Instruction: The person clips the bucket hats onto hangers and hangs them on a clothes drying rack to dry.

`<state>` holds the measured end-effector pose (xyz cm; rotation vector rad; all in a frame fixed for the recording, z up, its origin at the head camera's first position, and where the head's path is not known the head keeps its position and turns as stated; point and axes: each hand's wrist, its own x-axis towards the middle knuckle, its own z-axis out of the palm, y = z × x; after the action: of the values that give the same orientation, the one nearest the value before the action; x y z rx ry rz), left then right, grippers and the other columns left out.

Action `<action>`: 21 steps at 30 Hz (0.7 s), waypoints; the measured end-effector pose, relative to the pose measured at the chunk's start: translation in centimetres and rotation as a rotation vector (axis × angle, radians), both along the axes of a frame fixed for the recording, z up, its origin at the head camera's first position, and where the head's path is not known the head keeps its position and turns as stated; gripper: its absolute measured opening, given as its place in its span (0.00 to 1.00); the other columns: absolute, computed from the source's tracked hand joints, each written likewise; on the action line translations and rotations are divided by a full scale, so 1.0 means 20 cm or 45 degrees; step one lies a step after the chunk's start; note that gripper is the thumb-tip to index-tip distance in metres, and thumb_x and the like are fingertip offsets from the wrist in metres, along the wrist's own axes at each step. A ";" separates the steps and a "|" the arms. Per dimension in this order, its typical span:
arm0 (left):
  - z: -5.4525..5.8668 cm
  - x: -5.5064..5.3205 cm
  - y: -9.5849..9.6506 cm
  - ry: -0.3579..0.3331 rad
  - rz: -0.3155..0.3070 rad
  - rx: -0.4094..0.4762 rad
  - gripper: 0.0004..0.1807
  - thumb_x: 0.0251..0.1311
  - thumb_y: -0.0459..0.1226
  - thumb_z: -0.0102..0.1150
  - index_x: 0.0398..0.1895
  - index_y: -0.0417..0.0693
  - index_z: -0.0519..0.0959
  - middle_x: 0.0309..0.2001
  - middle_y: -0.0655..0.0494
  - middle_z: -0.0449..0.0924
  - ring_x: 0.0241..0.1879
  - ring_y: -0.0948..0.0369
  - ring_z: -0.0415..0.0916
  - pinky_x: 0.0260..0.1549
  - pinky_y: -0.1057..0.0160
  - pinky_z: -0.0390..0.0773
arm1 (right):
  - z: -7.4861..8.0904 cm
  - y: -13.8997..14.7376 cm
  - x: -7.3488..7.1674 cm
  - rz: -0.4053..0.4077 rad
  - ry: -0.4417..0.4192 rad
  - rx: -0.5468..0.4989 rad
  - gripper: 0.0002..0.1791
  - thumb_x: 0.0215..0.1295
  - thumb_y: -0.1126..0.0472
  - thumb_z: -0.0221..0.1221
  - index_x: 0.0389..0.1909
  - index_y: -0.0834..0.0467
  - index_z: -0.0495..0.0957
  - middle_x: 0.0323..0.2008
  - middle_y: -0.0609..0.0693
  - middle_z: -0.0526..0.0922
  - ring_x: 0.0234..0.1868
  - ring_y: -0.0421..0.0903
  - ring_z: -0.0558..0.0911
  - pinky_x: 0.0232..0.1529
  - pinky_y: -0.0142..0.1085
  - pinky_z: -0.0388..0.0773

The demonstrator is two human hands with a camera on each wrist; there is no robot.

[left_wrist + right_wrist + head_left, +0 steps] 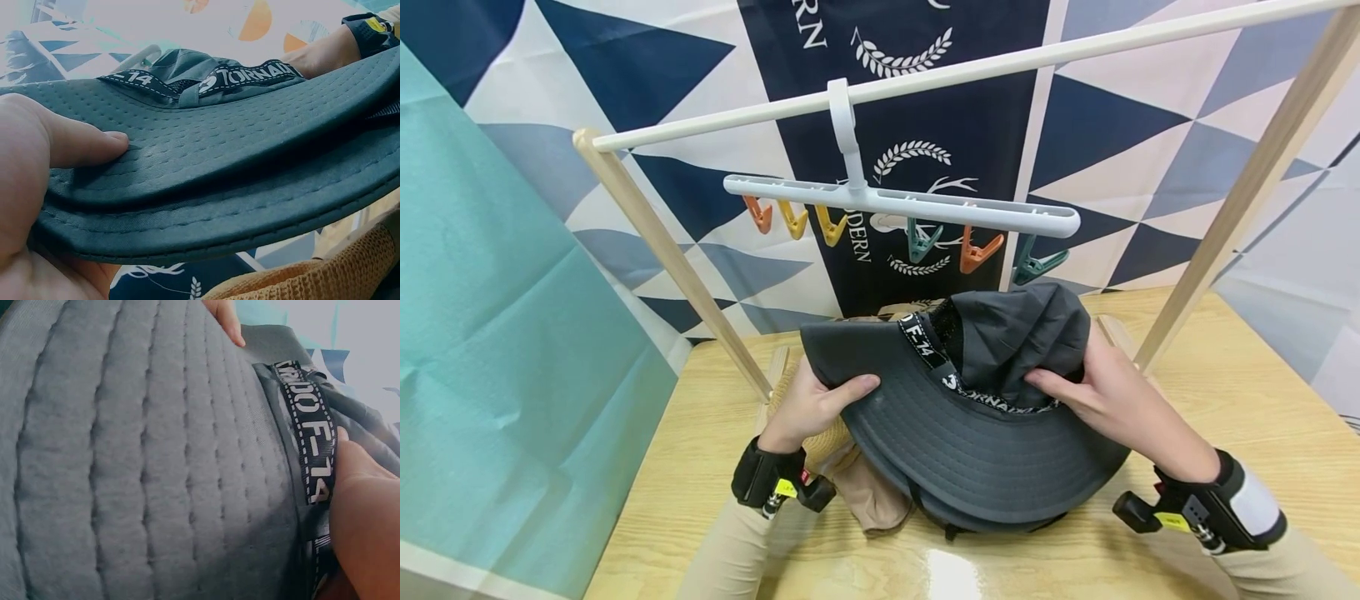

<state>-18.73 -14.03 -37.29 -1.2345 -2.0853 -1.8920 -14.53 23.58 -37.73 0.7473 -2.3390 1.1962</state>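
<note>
A dark grey wide-brimmed sun hat [992, 467] is held up between both hands, its underside and lettered inner band [250, 78] showing. My left hand [808, 408] pinches the brim at its left side, thumb on the stitched face and fingers behind. At the crown, my right hand [1108, 387] grips the cloth beside the band, its thumb inside and its other fingers hidden behind. In the left wrist view, a second brim layer [206, 234] shows below the upper one. Behind the hat lie a tan woven item [829, 442] and a brown cloth item [868, 492], both partly covered.
Above the hat, a pale hanger [910, 200] hangs from a white rail [1000, 68] on wooden posts [1247, 183]. Several coloured clips, such as an orange clip [979, 250], dangle from it. The wooden table [662, 517] extends to both sides. A patterned cloth [692, 75] backs the rack.
</note>
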 end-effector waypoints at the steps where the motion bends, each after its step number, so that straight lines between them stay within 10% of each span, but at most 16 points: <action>1: 0.00 0.00 0.00 -0.009 0.009 -0.008 0.25 0.73 0.25 0.67 0.69 0.21 0.74 0.60 0.75 0.87 0.57 0.73 0.87 0.63 0.68 0.85 | 0.00 0.00 0.00 -0.004 -0.012 0.006 0.39 0.70 0.69 0.73 0.77 0.63 0.67 0.64 0.62 0.83 0.61 0.21 0.73 0.64 0.13 0.65; 11: -0.01 0.00 0.01 -0.118 0.077 -0.094 0.25 0.73 0.22 0.65 0.71 0.23 0.75 0.60 0.23 0.85 0.55 0.74 0.86 0.63 0.68 0.85 | -0.01 0.01 -0.01 -0.064 -0.094 0.064 0.38 0.73 0.65 0.73 0.79 0.60 0.66 0.63 0.64 0.84 0.59 0.22 0.73 0.62 0.14 0.66; 15: -0.03 -0.01 0.01 -0.172 0.115 -0.144 0.26 0.73 0.23 0.65 0.72 0.26 0.76 0.63 0.23 0.84 0.56 0.74 0.86 0.64 0.68 0.85 | -0.02 0.01 -0.01 -0.073 -0.158 0.100 0.38 0.76 0.62 0.72 0.80 0.59 0.65 0.64 0.64 0.84 0.59 0.25 0.75 0.60 0.13 0.66; 21: -0.04 -0.02 0.01 -0.213 0.139 -0.185 0.27 0.74 0.25 0.66 0.74 0.29 0.75 0.67 0.26 0.82 0.59 0.74 0.84 0.66 0.68 0.83 | -0.03 0.02 -0.02 -0.096 -0.300 0.169 0.41 0.79 0.57 0.70 0.83 0.58 0.59 0.70 0.68 0.80 0.67 0.58 0.81 0.60 0.12 0.63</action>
<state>-19.09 -13.79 -38.10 -0.9933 -2.3597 -1.8848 -14.88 23.98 -38.23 0.5813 -2.6355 1.1606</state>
